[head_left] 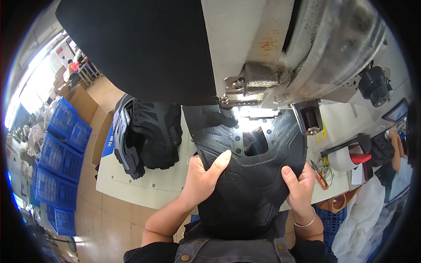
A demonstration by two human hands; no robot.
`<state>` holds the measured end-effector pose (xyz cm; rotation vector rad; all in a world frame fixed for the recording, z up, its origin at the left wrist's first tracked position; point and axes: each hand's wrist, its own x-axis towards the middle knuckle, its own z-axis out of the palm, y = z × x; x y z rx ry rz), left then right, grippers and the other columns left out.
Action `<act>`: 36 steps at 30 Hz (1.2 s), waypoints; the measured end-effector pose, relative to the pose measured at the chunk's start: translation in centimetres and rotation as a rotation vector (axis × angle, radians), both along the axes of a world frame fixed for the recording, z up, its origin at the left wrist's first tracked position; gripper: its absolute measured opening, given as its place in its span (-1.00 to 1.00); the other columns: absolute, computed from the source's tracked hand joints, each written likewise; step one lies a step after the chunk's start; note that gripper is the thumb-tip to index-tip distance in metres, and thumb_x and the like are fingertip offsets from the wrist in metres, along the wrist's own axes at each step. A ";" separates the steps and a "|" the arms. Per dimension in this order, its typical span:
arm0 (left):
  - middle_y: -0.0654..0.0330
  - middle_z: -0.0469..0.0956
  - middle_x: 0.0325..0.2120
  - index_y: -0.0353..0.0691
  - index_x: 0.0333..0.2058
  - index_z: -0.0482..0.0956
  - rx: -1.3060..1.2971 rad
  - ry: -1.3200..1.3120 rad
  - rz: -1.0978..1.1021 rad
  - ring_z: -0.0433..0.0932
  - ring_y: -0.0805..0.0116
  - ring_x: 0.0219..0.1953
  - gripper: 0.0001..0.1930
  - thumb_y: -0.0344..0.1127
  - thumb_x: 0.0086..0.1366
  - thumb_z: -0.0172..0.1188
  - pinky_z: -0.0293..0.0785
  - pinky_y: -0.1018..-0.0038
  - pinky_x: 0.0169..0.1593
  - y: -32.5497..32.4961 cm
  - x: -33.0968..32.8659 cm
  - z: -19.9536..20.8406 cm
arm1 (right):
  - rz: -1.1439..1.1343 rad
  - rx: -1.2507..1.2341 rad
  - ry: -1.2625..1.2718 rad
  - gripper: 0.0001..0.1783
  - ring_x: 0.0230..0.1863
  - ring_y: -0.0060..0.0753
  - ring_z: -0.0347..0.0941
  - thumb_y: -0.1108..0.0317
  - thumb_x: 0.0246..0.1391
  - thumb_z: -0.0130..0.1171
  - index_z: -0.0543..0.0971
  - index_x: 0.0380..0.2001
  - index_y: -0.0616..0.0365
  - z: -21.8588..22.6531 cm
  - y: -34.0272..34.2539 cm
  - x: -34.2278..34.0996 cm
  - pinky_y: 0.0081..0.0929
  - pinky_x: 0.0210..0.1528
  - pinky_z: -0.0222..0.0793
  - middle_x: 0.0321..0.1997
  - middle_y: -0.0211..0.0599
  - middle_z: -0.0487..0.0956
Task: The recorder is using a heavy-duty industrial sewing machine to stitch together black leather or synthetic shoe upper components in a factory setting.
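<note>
A black, textured shoe upper [245, 175] lies beneath the lit needle area of a sewing machine [258, 87]. It has a cut-out in its middle with small holes along the rim, and its lower part hangs over the table edge toward me. My left hand [205, 176] grips its left edge, thumb flat on top and the other fingers hidden underneath. At the right edge, my right hand [301, 186] holds it the same way. The machine head hides the upper's far end.
Stacked black and grey uppers [151, 131] lie left on the white table [131, 184]. Orange-handled snips [321, 177] lie by my right hand, near a red box [360, 158]. Blue crates [59, 155] stand on the left floor. At far right is another person's arm [395, 149].
</note>
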<state>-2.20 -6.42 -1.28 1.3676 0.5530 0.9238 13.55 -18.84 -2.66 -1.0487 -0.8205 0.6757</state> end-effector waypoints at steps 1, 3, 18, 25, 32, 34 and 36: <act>0.43 0.39 -0.63 -0.34 -0.54 0.46 -0.043 -0.014 0.019 0.27 0.68 -0.56 -0.81 -0.35 0.21 0.05 0.24 0.66 -0.47 0.1 0.4 0.2 | 0.002 0.005 0.023 -0.77 -0.30 -0.68 0.34 0.45 0.05 0.05 0.42 -0.22 0.33 0.0 0.3 0.1 -0.71 -0.22 0.27 -0.28 -0.37 0.49; 0.45 0.36 -0.67 -0.33 -0.58 0.45 -0.013 0.027 0.013 0.23 0.70 -0.60 -0.78 -0.35 0.20 0.06 0.20 0.66 -0.52 1.1 0.1 -0.5 | 0.004 0.010 0.046 -0.78 -0.31 -0.69 0.34 0.45 0.05 0.05 0.42 -0.22 0.32 0.1 0.8 0.3 -0.72 -0.23 0.27 -0.29 -0.38 0.49; 0.37 0.46 -0.49 -0.35 -0.35 0.50 -0.048 -0.036 -0.055 0.33 0.66 -0.43 -0.82 -0.34 0.20 0.04 0.25 0.68 -0.31 5.2 2.2 1.4 | 0.007 0.033 0.023 -0.83 -0.39 -0.66 0.38 0.44 0.05 0.04 0.42 -0.29 0.30 0.8 4.4 2.1 -0.68 -0.30 0.33 -0.37 -0.37 0.51; 0.29 0.51 -0.43 -0.41 -0.30 0.50 -0.130 -0.049 -0.057 0.39 0.62 -0.40 -0.75 -0.28 0.22 0.04 0.28 0.67 -0.27 6.1 2.0 1.0 | 0.172 -0.111 0.046 -0.89 -0.58 -0.59 0.45 0.50 0.01 0.07 0.46 -0.38 0.33 1.1 3.8 0.0 -0.65 -0.61 0.40 -0.48 -0.32 0.52; 0.31 0.47 -0.60 -0.29 -0.46 0.48 -0.258 -0.002 -0.007 0.41 0.61 -0.59 -0.80 -0.27 0.22 0.03 0.28 0.70 -0.56 2.9 -0.3 0.5 | 0.188 -0.130 0.044 -0.92 -0.68 -0.52 0.42 0.51 0.03 0.04 0.47 -0.42 0.34 0.5 3.6 -1.8 -0.62 -0.65 0.39 -0.60 -0.31 0.49; 0.31 0.44 -0.64 -0.25 -0.50 0.46 -0.301 -0.078 0.002 0.37 0.60 -0.65 -0.80 -0.28 0.23 0.00 0.22 0.68 -0.63 1.5 -0.7 -0.9 | 0.237 -0.093 0.062 -0.91 -0.67 -0.52 0.42 0.50 0.04 0.04 0.46 -0.40 0.33 0.2 3.6 -2.3 -0.62 -0.63 0.40 -0.59 -0.30 0.49; 0.28 0.47 -0.54 -0.30 -0.38 0.47 -0.237 -0.104 -0.050 0.40 0.60 -0.54 -0.81 -0.29 0.24 -0.02 0.30 0.66 -0.51 0.4 -1.3 -2.0 | 0.234 -0.089 0.104 -0.92 -0.67 -0.56 0.42 0.50 0.03 0.05 0.46 -0.44 0.32 0.0 3.8 -2.7 -0.65 -0.62 0.40 -0.60 -0.35 0.49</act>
